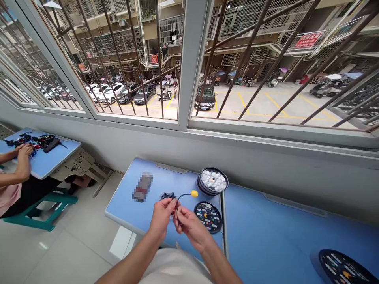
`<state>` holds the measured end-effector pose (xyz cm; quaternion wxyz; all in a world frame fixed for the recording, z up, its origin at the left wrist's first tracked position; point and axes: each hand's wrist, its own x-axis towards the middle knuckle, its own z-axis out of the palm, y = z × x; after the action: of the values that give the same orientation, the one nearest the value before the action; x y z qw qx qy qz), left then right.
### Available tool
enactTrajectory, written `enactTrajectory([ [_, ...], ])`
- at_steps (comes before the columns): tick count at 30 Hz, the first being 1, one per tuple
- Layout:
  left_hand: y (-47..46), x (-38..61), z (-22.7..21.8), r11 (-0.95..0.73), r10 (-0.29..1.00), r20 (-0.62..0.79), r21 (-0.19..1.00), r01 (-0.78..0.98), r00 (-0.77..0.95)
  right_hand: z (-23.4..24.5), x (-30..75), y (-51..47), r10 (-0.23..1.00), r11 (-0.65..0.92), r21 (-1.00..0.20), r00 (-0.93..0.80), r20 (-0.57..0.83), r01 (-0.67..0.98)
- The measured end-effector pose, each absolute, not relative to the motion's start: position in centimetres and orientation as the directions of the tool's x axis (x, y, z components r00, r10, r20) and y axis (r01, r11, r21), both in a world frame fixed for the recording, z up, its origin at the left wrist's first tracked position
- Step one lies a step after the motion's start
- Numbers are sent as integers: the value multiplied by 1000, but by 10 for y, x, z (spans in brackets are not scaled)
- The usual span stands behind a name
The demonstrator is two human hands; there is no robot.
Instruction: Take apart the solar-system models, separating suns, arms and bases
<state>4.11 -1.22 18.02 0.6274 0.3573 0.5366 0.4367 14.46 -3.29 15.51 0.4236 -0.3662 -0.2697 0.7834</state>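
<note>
Both the left hand (161, 216) and right hand (190, 225) are pinched on a yellow-tipped wire (182, 195), seemingly mid-fitting; steady alignment is needed toward twelve o'clock.

The bench (266, 228) is showing a smooth, matt blue top, seemingly laminate. The thin black stalk (183, 195) pinched between the left hand (161, 216) and right hand (191, 225) is looking like bendy wire or plastic, its yellow ball (194, 193) smooth and dull. The round tin (203, 190) is gleaming darkly at its wall, probably metal; the flat lid (208, 216) beside it is looking glossy and printed. The floor tiles (74, 244) are shining; the window bars (248, 55) are looking like painted metal.
</note>
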Motion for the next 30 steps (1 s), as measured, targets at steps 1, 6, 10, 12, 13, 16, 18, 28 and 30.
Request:
enactTrajectory([
  [1, -12, 41, 180, 380, 925, -373, 906, -185, 71, 153, 140, -37, 854, -504, -734, -386, -347, -456],
  [6, -15, 40, 172, 452, 892, -451, 882, -130, 42, 143, 138, -40, 838, -515, -792, -388, -384, -328],
  [10, -14, 31, 164, 358, 933, -357, 934, 9, -44, 144, 151, -38, 907, -420, -861, -108, -406, -287],
  [12, -16, 24, 161, 330, 944, -331, 936, 123, -16, 147, 158, -38, 922, -364, -880, 18, -388, -304],
  [13, -17, 20, 160, 319, 945, -327, 930, 182, 10, 149, 160, -37, 925, -348, -886, 41, -377, -306],
  [16, -23, 11, 158, 219, 963, -258, 913, 344, 71, 152, 161, -37, 930, -351, -887, 0, -368, -301],
  [18, -26, 7, 157, 98, 980, -164, 891, 444, 112, 150, 156, -37, 919, -388, -867, -61, -389, -313],
  [28, -2, -43, 114, 39, 996, -90, 436, 899, 0, 125, 154, -42, 875, -432, -840, 71, -478, -330],
  [30, 12, -49, 106, -38, 993, -91, 396, 918, 80, 115, 157, -38, 908, -391, -891, 66, -415, -230],
])
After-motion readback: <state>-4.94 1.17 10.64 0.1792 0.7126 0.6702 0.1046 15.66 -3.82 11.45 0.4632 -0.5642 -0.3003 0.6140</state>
